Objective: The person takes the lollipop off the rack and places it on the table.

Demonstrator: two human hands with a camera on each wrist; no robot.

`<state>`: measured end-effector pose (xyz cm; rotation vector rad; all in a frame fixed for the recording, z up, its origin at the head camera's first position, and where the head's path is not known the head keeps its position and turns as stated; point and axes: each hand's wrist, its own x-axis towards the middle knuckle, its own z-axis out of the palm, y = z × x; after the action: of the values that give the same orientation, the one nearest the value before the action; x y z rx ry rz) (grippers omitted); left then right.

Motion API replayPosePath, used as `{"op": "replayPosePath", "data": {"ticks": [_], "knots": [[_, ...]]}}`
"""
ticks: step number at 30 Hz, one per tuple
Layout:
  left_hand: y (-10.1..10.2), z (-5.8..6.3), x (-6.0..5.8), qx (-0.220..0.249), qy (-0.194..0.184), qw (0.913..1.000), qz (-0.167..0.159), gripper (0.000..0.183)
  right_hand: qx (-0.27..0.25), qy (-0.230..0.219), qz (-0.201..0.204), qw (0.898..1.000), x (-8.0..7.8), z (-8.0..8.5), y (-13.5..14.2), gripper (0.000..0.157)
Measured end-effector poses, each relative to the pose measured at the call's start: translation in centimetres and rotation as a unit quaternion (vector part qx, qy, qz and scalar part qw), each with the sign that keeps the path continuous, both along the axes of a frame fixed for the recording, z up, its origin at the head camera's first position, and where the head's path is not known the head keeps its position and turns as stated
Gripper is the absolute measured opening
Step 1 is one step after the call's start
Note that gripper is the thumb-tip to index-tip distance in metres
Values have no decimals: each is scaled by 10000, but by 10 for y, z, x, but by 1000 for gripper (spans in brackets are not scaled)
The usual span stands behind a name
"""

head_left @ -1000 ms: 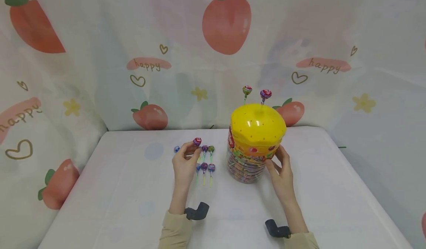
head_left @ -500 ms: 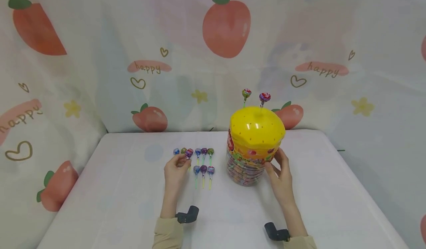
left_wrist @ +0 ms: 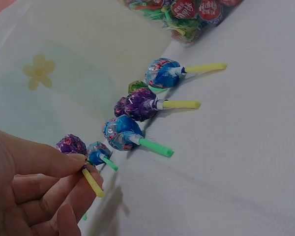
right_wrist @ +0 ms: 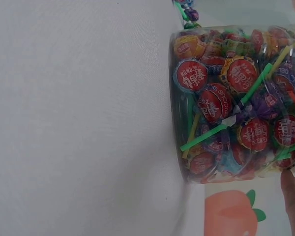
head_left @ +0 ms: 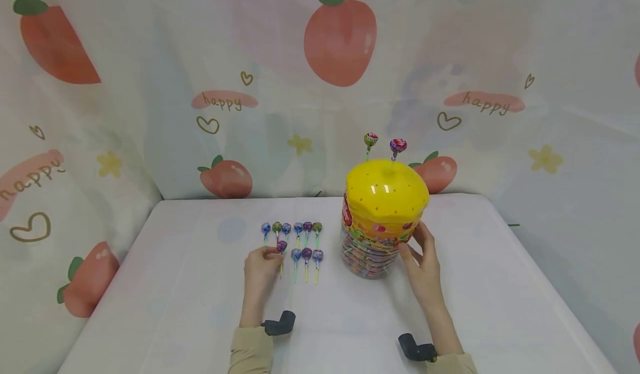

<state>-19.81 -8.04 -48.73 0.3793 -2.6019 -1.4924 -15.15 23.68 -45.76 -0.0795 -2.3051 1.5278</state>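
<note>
My left hand (head_left: pixel 261 271) pinches a purple-wrapped lollipop (left_wrist: pixel 72 144) by its yellow stick, between thumb and fingers. This lollipop is at the left end of the nearer row, beside a blue lollipop (head_left: pixel 296 254), a purple lollipop (head_left: pixel 306 255) and another blue lollipop (head_left: pixel 318 255). Behind them lies a second row with several lollipops (head_left: pixel 298 228). With thumb and fingers bent around its right side, my right hand (head_left: pixel 425 271) holds a clear plastic jar (head_left: pixel 367 260) full of lollipops. Only fingertips (right_wrist: pixel 291 189) of that hand show in the right wrist view.
The jar has a yellow domed lid (head_left: pixel 385 190) with small holes. A green lollipop (head_left: pixel 370 139) and a purple-red lollipop (head_left: pixel 398 146) stand upright in it. Behind the white-covered table (head_left: pixel 190 296) hangs a fruit-patterned cloth (head_left: pixel 270 46).
My left hand has moved left and toward me, bringing the purple lollipop from above the far row down to the near row's left end. My right hand stays on the jar.
</note>
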Motion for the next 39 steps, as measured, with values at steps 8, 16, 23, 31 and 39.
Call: {"op": "replayPosePath", "data": {"ticks": [8,16,23,31,39], "knots": [[5,-6,0,-185,-170,9997,70,17,8,71,84,9999,2,3,-1,68],[8,-9,0,-512,-208,9984,102,16,-70,75,104,9999,1,4,-1,69],[8,-6,1,-777,-321,9964,104,17,-114,105,121,9998,1,4,-1,67],[9,-3,2,-881,-357,9955,50,22,-144,62,93,9998,1,3,-1,67],[9,4,5,-922,-349,9949,236,29,-230,80,148,9996,1,4,-1,67]]}}
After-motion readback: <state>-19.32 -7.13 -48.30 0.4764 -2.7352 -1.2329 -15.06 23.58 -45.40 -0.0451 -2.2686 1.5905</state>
